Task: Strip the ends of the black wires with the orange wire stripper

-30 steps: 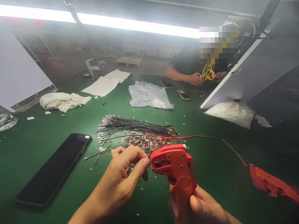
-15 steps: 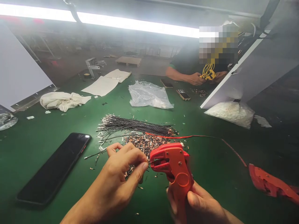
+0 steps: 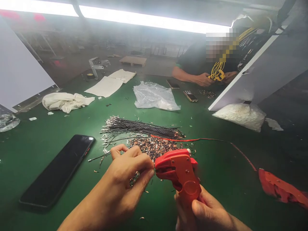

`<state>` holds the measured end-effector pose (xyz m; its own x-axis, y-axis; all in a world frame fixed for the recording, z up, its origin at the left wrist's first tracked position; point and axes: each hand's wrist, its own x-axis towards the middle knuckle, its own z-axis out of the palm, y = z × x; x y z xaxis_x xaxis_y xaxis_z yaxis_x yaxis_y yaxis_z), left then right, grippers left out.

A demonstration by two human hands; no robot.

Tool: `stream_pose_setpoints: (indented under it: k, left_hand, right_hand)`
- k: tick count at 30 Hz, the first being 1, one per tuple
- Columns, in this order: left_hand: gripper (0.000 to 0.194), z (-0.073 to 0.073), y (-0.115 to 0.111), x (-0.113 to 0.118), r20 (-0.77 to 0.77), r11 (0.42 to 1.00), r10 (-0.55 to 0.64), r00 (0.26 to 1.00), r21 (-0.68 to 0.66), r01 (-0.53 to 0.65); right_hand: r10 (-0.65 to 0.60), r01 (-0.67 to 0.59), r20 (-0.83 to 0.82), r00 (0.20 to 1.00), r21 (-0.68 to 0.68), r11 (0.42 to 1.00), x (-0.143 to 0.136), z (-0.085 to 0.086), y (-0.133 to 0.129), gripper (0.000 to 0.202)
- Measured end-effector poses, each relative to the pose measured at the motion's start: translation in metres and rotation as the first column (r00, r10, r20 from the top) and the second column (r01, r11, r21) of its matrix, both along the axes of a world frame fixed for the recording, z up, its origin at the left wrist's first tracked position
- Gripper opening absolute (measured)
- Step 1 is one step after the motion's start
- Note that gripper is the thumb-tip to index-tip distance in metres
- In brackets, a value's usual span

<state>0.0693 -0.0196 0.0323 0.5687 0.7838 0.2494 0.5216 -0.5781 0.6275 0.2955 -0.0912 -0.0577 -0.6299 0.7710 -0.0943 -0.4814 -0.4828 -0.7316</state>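
My left hand (image 3: 131, 175) pinches a thin black wire (image 3: 100, 157) between thumb and forefinger. The wire's terminal end sticks out to the left, behind my fingers. My right hand (image 3: 207, 208) is wrapped round the handle of a red wire stripper (image 3: 184, 170). Its jaws point left and nearly meet my left fingertips, where the wire's other end is mostly hidden. Just beyond both hands lies a heap of stripped scraps (image 3: 154, 146), black and copper-coloured. Behind that is a bundle of black wires (image 3: 141, 126) with silvery terminals at the left.
A phone (image 3: 57, 170) lies at the left. A second red tool (image 3: 281, 186) rests at the right, near a thin red strip (image 3: 211, 139). Farther back are a plastic bag (image 3: 155, 98), a white cloth (image 3: 67, 102) and a filled bag (image 3: 240, 115). A co-worker (image 3: 192, 69) handles yellow cables opposite.
The stripper's jaws have closed further, and my left fingertips are now right at them. My view has shifted slightly. The co-worker still holds the yellow cables.
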Motion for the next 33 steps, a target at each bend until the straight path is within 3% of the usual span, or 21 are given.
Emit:
stream_pose_setpoints:
  k: [4,15,23,33]
  left_hand:
    - [0.021,0.003,0.003,0.002,0.044,1.0,0.005,0.999,-0.016,-0.004]
    - [0.021,0.001,0.006,0.004,0.113,0.996,0.05,0.992,-0.074,-0.042]
    - [0.021,0.004,0.004,0.005,0.142,0.994,0.1,0.985,-0.059,-0.092]
    - [0.017,0.0,0.006,0.001,0.13,0.993,0.113,0.985,-0.034,-0.11]
  right_hand:
    - [-0.022,0.011,0.112,0.994,0.092,0.996,0.004,0.001,-0.001,0.044]
    - [-0.107,0.097,0.279,0.954,0.051,0.994,0.007,-0.006,-0.008,0.046]
    - [0.014,-0.019,0.117,0.993,0.039,0.999,-0.001,0.001,-0.002,0.054]
    - [0.033,-0.037,0.049,0.998,0.092,0.995,0.002,0.006,0.003,0.042]
